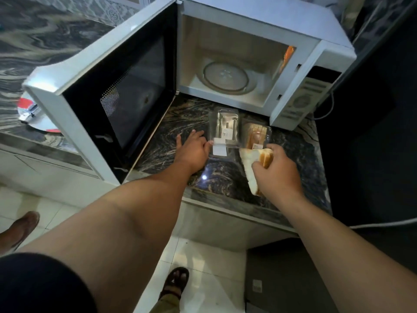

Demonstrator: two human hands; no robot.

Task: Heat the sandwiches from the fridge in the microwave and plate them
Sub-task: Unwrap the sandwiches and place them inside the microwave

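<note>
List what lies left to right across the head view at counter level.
Red-and-white plate → open microwave door → left hand → clear empty container → sandwich gripped by right hand.

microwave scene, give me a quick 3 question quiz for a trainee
1. True or false: the microwave door is shut.
2. What does the right hand grip? A) a plate B) a sandwich C) a cup
3. Fill in: the glass turntable inside the microwave is ____.

Key:
1. False; the door stands wide open.
2. B; the left hand touches the empty clear pack on the counter, and a second pack beside it holds more sandwich.
3. Empty.
</note>
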